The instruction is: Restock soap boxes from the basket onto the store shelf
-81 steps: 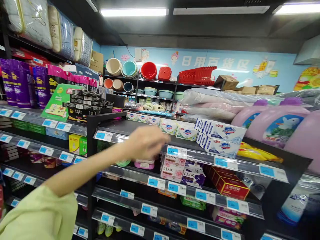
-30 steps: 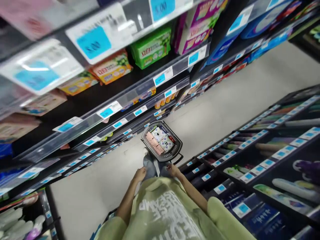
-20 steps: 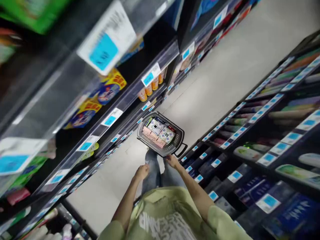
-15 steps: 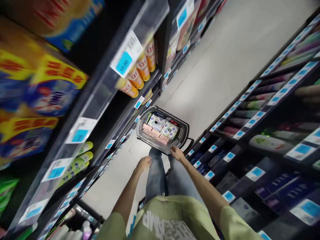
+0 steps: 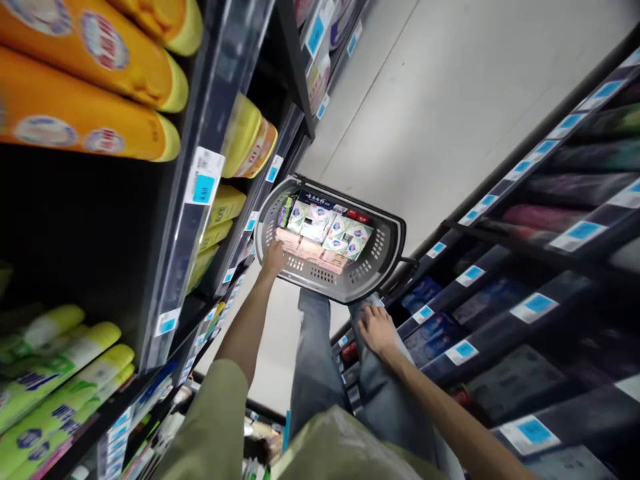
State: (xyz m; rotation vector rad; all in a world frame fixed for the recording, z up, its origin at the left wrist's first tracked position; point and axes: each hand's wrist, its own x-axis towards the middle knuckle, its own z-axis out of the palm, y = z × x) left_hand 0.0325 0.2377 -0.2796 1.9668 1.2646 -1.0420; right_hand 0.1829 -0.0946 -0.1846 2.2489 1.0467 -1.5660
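A grey basket (image 5: 340, 291) is sitting on the floor (image 5: 430, 120) ahead of the person's legs (image 5: 313, 353); shelves are bounding the floor's left and right edges, orange bottles (image 5: 100, 80) lying at upper left. Inside the basket, pink boxes (image 5: 310, 250) are lining the near edge, white-and-green boxes (image 5: 337, 230) are filling the middle, and a dark box (image 5: 320, 199) is lying along the far edge. The left hand (image 5: 273, 259) is touching the near left rim, its grasp impossible to tell. The right hand (image 5: 377, 328) is resting released on the right leg, fingers loosely bent.
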